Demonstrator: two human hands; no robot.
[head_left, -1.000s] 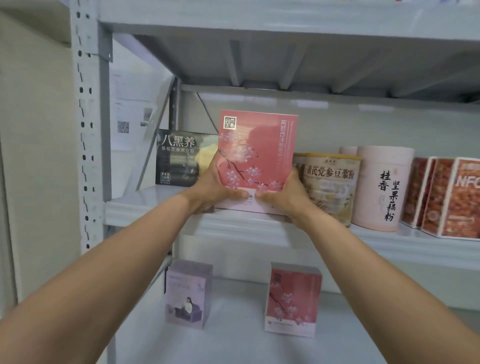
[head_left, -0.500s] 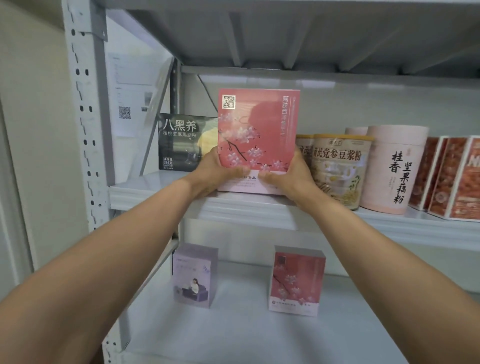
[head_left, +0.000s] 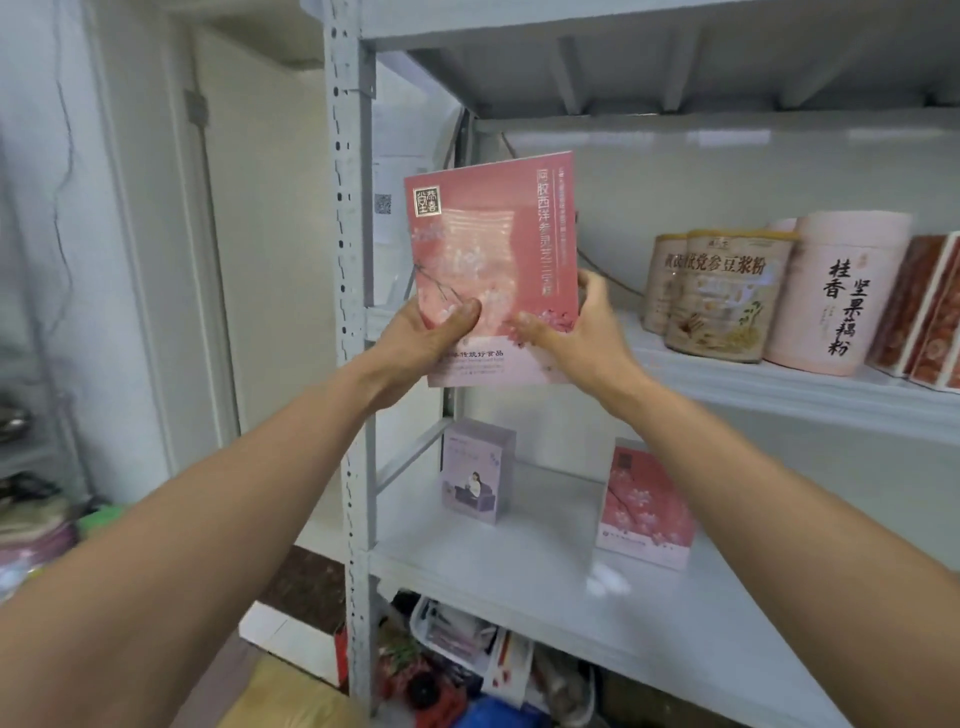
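A large pink box with blossom print (head_left: 493, 249) is held upright in the air, in front of the left end of the upper shelf (head_left: 779, 384). My left hand (head_left: 426, 343) grips its lower left edge, thumb across the front. My right hand (head_left: 571, 332) holds its lower right side, thumb on the front and fingers behind the right edge. The box covers whatever stands behind it on the shelf.
Tan canisters (head_left: 717, 296), a pink round tin (head_left: 836, 291) and red boxes (head_left: 924, 312) stand on the upper shelf to the right. The lower shelf (head_left: 519, 571) carries a purple box (head_left: 475, 473) and a small pink box (head_left: 644, 504). A perforated upright (head_left: 350, 260) stands at the left; clutter lies on the floor.
Both hands have lifted the pink box off the upper shelf and drawn it out toward me and to the left. My view has swung left.
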